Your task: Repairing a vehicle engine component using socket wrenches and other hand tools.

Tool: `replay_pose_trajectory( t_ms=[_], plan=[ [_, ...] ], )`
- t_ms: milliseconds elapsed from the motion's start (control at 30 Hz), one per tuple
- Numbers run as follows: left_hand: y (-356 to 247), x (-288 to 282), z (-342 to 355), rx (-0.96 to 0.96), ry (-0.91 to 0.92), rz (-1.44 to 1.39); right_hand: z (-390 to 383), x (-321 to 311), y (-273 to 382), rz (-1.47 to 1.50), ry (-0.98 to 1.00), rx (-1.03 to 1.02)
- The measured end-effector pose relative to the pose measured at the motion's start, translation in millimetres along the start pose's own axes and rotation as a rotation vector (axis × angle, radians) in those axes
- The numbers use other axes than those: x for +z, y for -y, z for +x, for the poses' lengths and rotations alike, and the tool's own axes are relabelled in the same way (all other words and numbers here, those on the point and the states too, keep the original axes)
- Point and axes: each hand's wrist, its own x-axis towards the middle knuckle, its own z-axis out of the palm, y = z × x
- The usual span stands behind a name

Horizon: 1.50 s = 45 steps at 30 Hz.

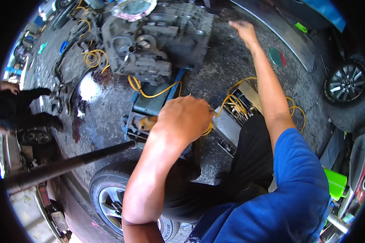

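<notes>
My left hand (185,118) is closed in a fist above the floor, in front of the toolbox. What it holds, if anything, is hidden behind the fingers. My right arm stretches forward, and my right hand (244,32) is in the air right of a large greasy gearbox (150,44). Its fingers point left and look partly stretched, with nothing visible in them. The gearbox rests on or just behind a blue floor jack (152,99). A yellow hose (162,94) loops over the jack. Beside my knee lies an open metal toolbox (228,127) full of sockets and tools.
A long dark bar (73,163) reaches from the left edge toward the jack. One wheel (106,198) lies by my legs; another (346,83) stands at right. Someone's dark-clothed legs (24,107) are at left. Dark fluid (78,127) stains the floor. A green case (334,183) is behind my elbow.
</notes>
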Motion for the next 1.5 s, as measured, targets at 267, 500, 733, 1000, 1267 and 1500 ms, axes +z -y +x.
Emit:
replay_pose_trajectory(
  t_ms=[267,500,733,1000,1267,1500],
  plan=[
    [16,10,18,-0.009,0.018,0.011,-62,16,-191,-0.699,0.208,0.702],
    [20,6,24,-0.124,0.097,0.019,-40,77,-225,-0.805,0.356,0.565],
    [22,8,24,-0.185,0.121,0.011,-27,78,-220,-0.858,0.449,0.434],
    [9,5,2,-0.219,0.131,-0.021,-13,55,-216,-0.607,0.209,0.589],
    [55,-5,-1,-0.339,-0.067,0.007,-96,82,-72,0.084,1.031,0.502],
    [63,16,10,-0.318,-0.051,0.018,-286,119,-42,-0.399,1.647,-0.194]
  ],
)
